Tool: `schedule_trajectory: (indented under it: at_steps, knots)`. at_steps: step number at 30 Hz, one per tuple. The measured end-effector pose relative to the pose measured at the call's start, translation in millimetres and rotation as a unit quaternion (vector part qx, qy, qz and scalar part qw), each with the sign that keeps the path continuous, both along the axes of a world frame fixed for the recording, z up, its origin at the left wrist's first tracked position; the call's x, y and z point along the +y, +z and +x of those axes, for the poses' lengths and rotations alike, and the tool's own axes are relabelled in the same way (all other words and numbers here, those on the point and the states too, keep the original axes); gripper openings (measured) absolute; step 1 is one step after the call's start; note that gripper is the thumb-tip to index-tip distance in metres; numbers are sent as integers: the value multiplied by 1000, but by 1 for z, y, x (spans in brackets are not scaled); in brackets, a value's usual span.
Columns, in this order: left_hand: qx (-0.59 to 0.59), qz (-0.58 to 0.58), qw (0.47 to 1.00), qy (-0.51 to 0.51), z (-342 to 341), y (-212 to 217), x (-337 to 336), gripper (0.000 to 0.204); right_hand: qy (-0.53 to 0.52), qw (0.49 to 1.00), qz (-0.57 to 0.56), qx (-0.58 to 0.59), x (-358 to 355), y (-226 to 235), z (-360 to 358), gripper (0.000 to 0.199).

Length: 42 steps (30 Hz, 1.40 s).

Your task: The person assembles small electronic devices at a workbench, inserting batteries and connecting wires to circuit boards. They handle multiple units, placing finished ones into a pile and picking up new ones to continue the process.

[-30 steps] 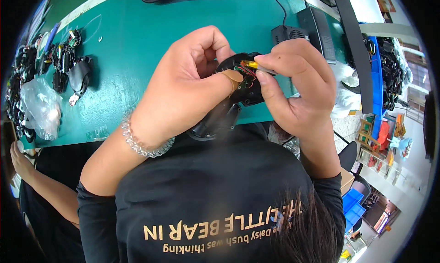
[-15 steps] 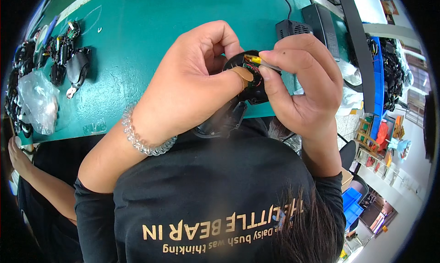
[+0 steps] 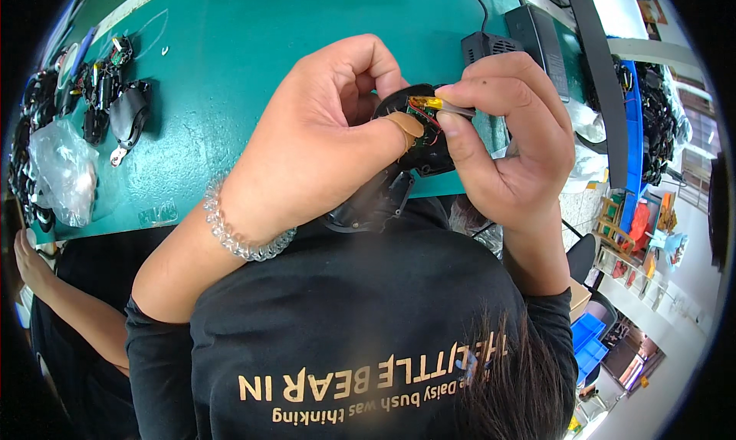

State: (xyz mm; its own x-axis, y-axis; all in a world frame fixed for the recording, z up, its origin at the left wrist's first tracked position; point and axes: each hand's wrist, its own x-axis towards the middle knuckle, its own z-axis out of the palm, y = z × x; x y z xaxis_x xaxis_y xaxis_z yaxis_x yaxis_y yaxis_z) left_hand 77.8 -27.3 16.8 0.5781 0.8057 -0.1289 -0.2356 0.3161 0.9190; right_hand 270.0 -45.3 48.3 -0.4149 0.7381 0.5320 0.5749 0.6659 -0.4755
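- Black housing (image 3: 432, 161), round, wired inside facing up, over the front edge of the desk (image 3: 230, 26), in the left hand (image 3: 330, 122).
- Left grip curled around the rim, thumb with tan finger cover (image 3: 406, 126) against the inside; fingers partly hidden.
- Right hand (image 3: 517, 129): narrow grip, thumb and forefinger pinching a silver cell (image 3: 431, 103) with yellow end.
- Just changed: yellow end and red wires (image 3: 426, 119) plainer than half a second ago; both hands nearly unmoved.
- Probably fine adjusting, cell not yet loose from the pinch.
- In the way: left thumb over the inside, right fingertips over the cell.
- Below, second black shell (image 3: 369, 202); cannot tell if joined.
- Rightward: vented black box (image 3: 487, 47), black adapter (image 3: 537, 49).
- Leftward: black assemblies (image 3: 100, 91), clear plastic bag (image 3: 65, 172), another person's hand (image 3: 34, 264).
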Motion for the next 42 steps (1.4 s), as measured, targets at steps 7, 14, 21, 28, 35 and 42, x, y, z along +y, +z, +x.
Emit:
schedule_trajectory:
  at_steps: [7,14,21,28,35,42]
  knots:
    - [6,-4,1000,0,-1,2,0,17,-5,1000,0,1,0,-1,0,18]
    - [11,-2,1000,1,0,2,-1,16,-3,1000,3,3,0,-2,0,18]
    - [33,-2,999,1,-1,6,-2,16,12,1000,-4,-5,1,-1,0,18]
    - [32,-4,999,-7,-4,2,-2,17,30,999,-12,11,1,-4,2,18]
    - [49,5,999,-10,-7,0,0,19,17,998,59,21,2,-16,-4,20]
    - [46,27,998,-27,-6,7,1,21,16,996,89,8,5,-17,-1,20]
